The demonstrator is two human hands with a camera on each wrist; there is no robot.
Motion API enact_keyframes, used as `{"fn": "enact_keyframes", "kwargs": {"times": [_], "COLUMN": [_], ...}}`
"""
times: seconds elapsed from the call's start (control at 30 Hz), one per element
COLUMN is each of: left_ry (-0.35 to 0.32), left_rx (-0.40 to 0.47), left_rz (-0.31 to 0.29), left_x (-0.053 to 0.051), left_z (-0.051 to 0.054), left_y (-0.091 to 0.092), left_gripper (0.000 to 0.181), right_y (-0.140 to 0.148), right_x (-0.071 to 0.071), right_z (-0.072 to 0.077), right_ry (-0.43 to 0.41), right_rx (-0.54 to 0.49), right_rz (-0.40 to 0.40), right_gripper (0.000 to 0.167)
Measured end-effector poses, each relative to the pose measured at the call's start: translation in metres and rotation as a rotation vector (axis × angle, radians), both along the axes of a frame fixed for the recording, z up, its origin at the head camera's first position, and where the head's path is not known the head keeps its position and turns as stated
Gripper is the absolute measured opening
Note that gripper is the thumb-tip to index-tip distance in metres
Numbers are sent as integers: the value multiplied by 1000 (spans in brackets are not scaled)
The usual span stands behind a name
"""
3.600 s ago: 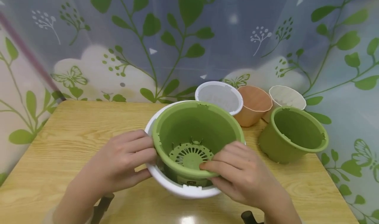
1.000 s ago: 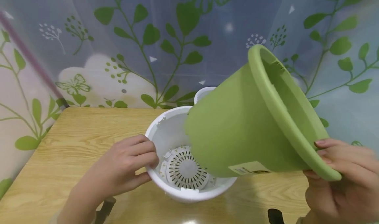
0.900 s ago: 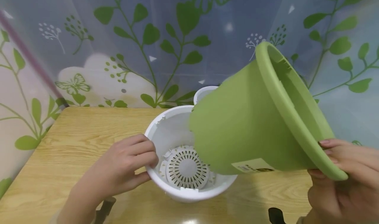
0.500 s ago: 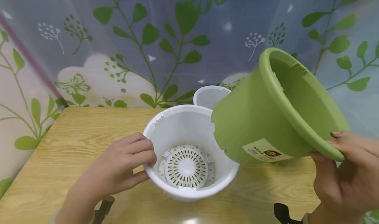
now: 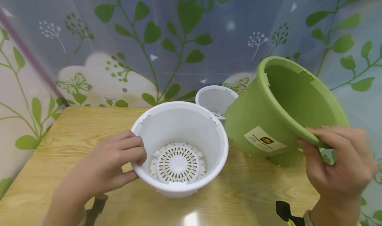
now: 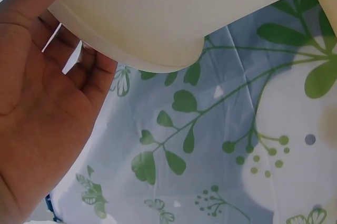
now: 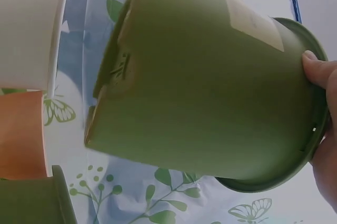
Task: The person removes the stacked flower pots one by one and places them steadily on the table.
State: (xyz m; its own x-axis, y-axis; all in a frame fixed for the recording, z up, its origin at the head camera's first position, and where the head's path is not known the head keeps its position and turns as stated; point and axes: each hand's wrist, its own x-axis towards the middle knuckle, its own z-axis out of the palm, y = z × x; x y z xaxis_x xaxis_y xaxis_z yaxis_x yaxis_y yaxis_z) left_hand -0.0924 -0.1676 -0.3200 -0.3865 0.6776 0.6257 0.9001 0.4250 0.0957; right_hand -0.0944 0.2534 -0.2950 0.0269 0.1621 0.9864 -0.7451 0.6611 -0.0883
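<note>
A large white plastic flowerpot (image 5: 179, 119) with a slotted bottom stands on the wooden table. My left hand (image 5: 119, 159) grips its left rim, fingers over the edge and thumb outside; the left wrist view shows that hand (image 6: 47, 87) at the pot's rim (image 6: 152, 58). To the right, my right hand (image 5: 343, 156) pinches the near right rim of a large green flowerpot (image 5: 274, 119). This pot is tilted, its opening turned up and right, with a label (image 5: 265, 139) on its side. In the right wrist view the thumb (image 7: 318, 71) presses on the green pot (image 7: 210, 87).
Behind stands a smaller white pot (image 5: 216, 98). An orange pot (image 7: 21, 134) shows in the right wrist view. Another green pot (image 5: 285, 158) is mostly hidden below the held one. A patterned curtain (image 5: 149, 37) borders the table (image 5: 77, 129) at the back.
The green pot has come out of the white pot and moved right in my right hand, tilting and then lowering. The white pot has shifted slightly left with my left hand.
</note>
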Motion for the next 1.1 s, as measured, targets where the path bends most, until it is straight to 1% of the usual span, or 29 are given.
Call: {"fn": "enact_keyframes", "kwargs": {"times": [0.1,0.2,0.37,0.47,0.6,0.67,0.73,0.83,0.9,1.0,1.1], "left_ry": [-3,-7,-18,-32,-71,-94,-106,-103,-106,-110,-112], "left_rx": [-9,-11,-15,-16,-33,-47,-60,-63,-65,-69,-73], "left_rz": [10,18,42,56,83,96,108,109,115,123,125], "left_x": [0,0,-1,-1,1,2,3,3,2,3,4], "left_z": [1,1,2,3,3,3,4,4,4,5,5], "left_y": [-4,-7,-12,-14,-18,-19,-20,-20,-21,-22,-22], "left_gripper": [34,35,35,35,34,33,32,33,33,33,32], "right_y": [-6,-13,-14,-12,-9,-8,-7,-7,-6,-4,-5], "right_x": [3,6,6,7,10,12,12,10,7,4,2], "right_z": [4,8,11,11,10,9,8,3,-1,-6,-10], "right_ry": [-40,-84,-161,-238,-364,-420,-464,-516,-552,-612,-670], "right_rx": [79,175,353,465,628,692,729,771,795,836,866], "right_rz": [-6,-4,28,40,18,7,12,12,17,13,10], "right_gripper": [34,40,42,41,44,44,42,40,29,4,21]}}
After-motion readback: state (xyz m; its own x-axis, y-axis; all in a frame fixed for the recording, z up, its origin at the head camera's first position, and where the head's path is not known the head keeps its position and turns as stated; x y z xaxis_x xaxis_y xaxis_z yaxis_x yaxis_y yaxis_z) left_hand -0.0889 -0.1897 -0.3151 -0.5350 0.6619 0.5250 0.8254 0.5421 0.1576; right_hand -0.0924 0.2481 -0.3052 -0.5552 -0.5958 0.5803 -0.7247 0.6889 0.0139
